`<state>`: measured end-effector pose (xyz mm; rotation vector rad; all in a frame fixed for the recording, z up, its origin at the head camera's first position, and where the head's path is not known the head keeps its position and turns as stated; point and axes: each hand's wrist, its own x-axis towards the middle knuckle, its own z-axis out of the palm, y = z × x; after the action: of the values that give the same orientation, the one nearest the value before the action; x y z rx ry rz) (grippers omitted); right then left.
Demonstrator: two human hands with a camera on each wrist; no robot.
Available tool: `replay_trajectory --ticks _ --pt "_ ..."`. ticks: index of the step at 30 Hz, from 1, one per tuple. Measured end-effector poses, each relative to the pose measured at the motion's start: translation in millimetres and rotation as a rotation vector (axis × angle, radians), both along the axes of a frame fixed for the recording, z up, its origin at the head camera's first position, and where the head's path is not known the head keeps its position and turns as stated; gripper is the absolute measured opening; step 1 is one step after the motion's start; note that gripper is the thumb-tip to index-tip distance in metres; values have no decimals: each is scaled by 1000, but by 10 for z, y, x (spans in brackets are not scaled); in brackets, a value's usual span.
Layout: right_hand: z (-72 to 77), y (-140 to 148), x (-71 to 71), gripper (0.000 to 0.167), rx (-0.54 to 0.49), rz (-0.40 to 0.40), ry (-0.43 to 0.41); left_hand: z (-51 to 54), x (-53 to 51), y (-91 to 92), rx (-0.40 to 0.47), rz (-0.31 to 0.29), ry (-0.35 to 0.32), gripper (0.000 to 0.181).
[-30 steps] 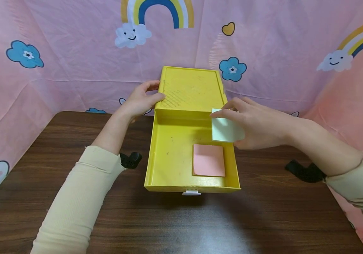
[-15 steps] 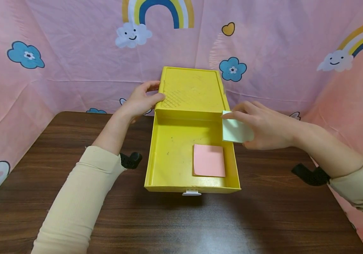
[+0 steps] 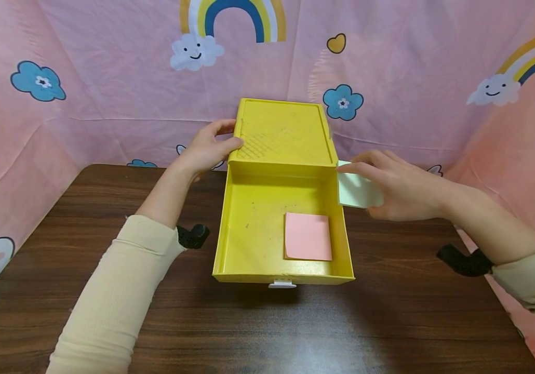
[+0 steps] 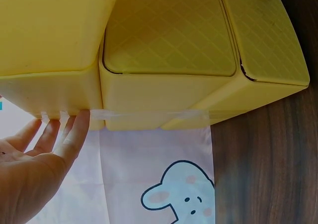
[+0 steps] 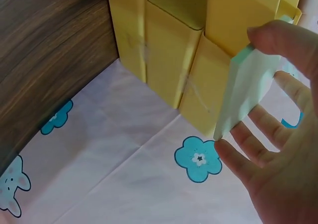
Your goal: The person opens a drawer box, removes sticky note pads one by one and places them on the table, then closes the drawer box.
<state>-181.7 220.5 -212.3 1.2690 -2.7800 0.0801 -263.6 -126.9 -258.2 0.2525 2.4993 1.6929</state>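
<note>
A yellow plastic drawer unit stands against the far cloth, its top drawer pulled out towards me. Inside, a pink sticky note pad lies flat at the front right. My left hand rests on the unit's left side, thumb on the top edge; in the left wrist view its fairly straight fingers touch the side wall. My right hand pinches a pale green sticky note pad between thumb and fingers, just right of the drawer's right wall. In the right wrist view the green pad appears edge-on.
A dark wood table carries the unit. Pink patterned cloth rises behind and at both sides. The drawer's white handle juts out at the front. Lower drawers show in the left wrist view.
My right hand has moved right with the green pad, from above the drawer's back right corner to outside its right wall. The left hand and pink pad have stayed put.
</note>
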Motion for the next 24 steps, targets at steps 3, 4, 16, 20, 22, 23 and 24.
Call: replay_trajectory --ticks 3,4,16,20,22,23,24 --pt "-5 31 -8 75 -3 -7 3 -9 -2 0 -2 -1 0 61" --pt "-8 42 -13 75 -3 -7 4 -13 -4 0 0 -1 0 61" --pt "-60 134 -81 77 -20 18 17 -2 5 -4 12 -12 -4 61" --pt "-116 135 -100 76 -12 -1 -16 -2 4 -8 15 -10 -2 60" --pt "-146 133 -105 77 -8 -26 -40 -1 3 -7 16 -8 -3 60" --pt "-161 131 -106 76 -9 -35 -50 0 2 -7 16 -7 -5 60" --pt "-177 130 -107 76 -8 -44 -60 0 1 -6 16 -6 -6 60"
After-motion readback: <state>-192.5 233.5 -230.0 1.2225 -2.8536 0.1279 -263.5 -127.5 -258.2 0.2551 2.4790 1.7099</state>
